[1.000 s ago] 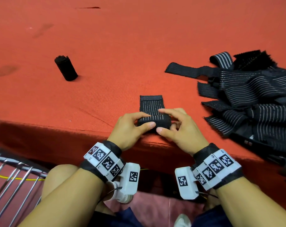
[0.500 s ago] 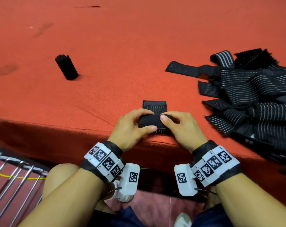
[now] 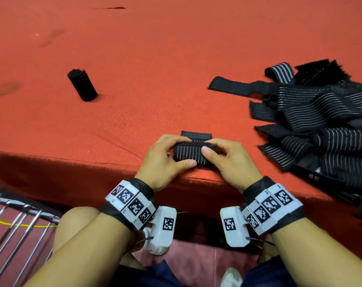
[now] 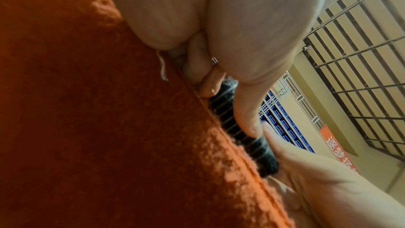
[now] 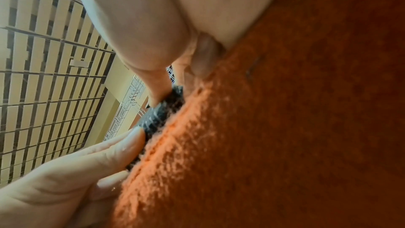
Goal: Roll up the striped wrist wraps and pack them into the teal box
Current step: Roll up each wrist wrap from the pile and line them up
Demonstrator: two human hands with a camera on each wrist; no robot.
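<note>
While your left hand (image 3: 165, 160) and right hand (image 3: 227, 160) each pinch an end of the striped wrist wrap (image 3: 191, 155) at the bench (image 3: 176, 59) edge, its long axis runs left-right; the unrolled tail (image 3: 196, 135) lies beyond your fingers (image 3: 212, 144).

Looks like a workshop or packing room. Work surface draped in red felt cloth (image 3: 176, 59); heap of unrolled striped wraps (image 3: 321, 125) at 3 o'clock. Barred window grille (image 4: 361, 58), stacked blue-and-white shelving (image 4: 285, 127), red banner with Chinese characters (image 4: 337, 150) behind.
</note>
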